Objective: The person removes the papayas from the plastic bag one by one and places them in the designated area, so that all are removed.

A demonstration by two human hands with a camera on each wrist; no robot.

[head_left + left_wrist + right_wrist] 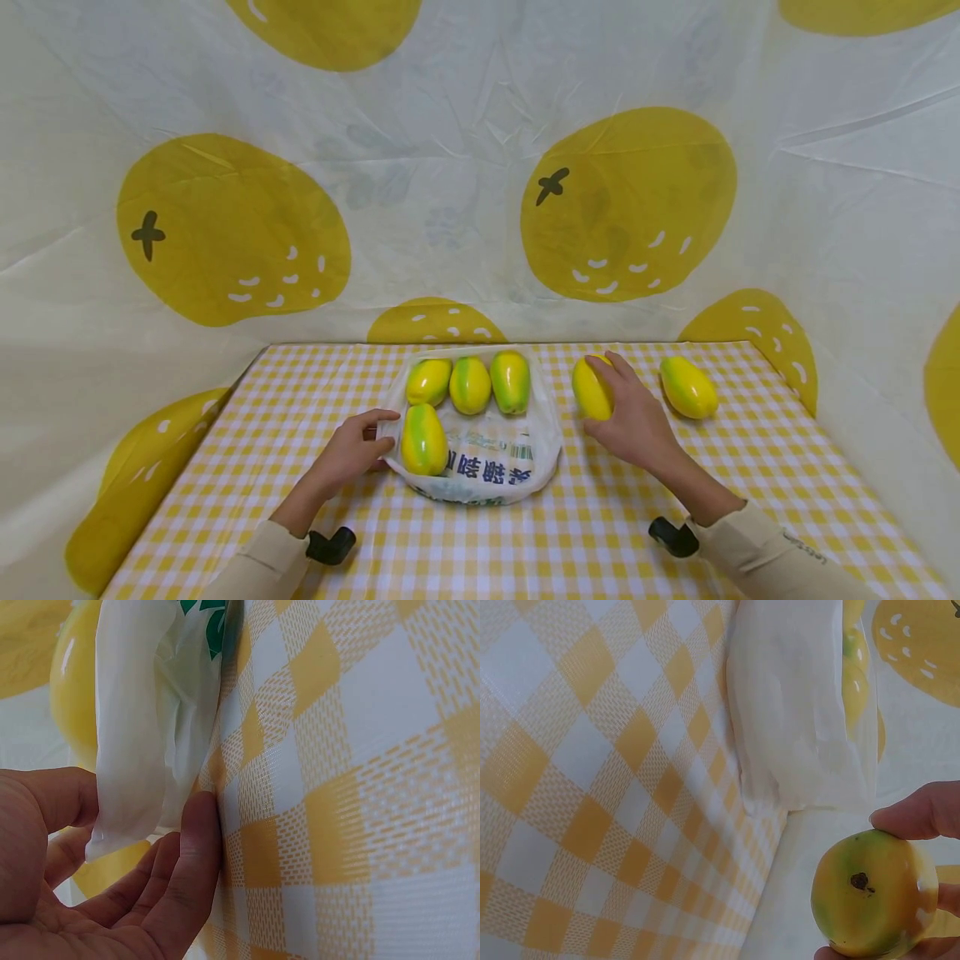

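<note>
A white plastic bag (546,446) with rolled-down sides lies open on the table, holding several yellow-green papayas (470,386). My left hand (354,450) grips the bag's left side; in the left wrist view the bag's white edge (131,742) runs between thumb and fingers. To the right of the bag, my right hand (636,421) holds another papaya (591,390). The right wrist view shows this papaya's end (866,892) with a dark stem mark, thumb on one side and fingertips on the other. Farther right lies a loose papaya (688,388).
A yellow-and-white checked cloth (600,533) covers the table. Behind it and at both sides hangs a pale curtain (442,208) printed with big yellow fruit. Dark printed characters and a barcode show on the bag's inside bottom.
</note>
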